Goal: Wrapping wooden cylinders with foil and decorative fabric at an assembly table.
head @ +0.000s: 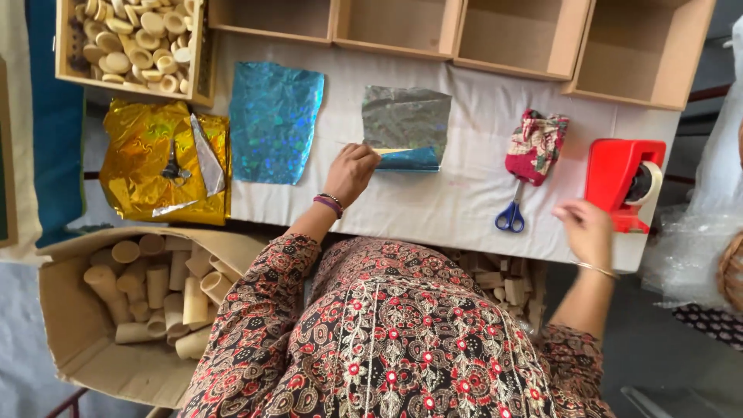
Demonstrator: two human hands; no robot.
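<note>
Left hand [350,172] pinches crinkled silver foil [406,124] at its folded near edge; fold runs along the table [457,209] front. Right hand [586,230] loosely spread near scissors [511,213].

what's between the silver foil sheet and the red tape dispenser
In the head view, a floral fabric pouch lies between the silver foil sheet and the red tape dispenser, with blue-handled scissors just below the pouch.

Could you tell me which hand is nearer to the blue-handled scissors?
The right hand: it rests on the cloth just right of the blue-handled scissors. The left hand is farther left, touching the silver foil sheet.
</note>
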